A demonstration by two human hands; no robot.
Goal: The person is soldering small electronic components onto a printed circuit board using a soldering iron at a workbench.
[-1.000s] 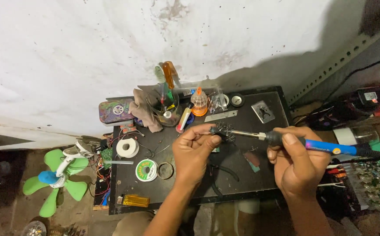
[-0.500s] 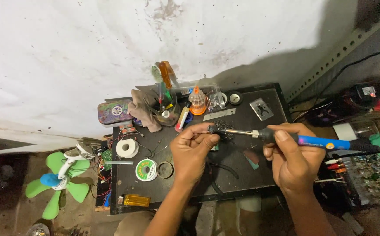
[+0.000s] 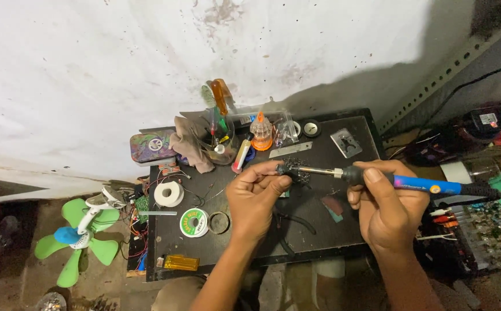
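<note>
Soldering iron [image 3: 412,183], centre-right of frame: blue-and-black handle, held level, metal tip pointing left. Right hand [image 3: 386,207] is wrapped around the handle near its front end, fingers closed on it. Tip meets a small dark part [image 3: 285,169] pinched between thumb and fingers of the left hand [image 3: 256,198], just left of centre; can't tell what the part is. Wad of dark wire wool [image 3: 296,167] sits right behind it on the black worktop [image 3: 342,230]. Left part of the worktop: white solder spool [image 3: 169,194], green-labelled reel [image 3: 194,222], small ring [image 3: 219,222]. Upper centre: cup of screwdrivers [image 3: 220,138], with a rag [image 3: 190,147] beside it. Green fan [image 3: 80,241] on the floor, lower left.
</note>
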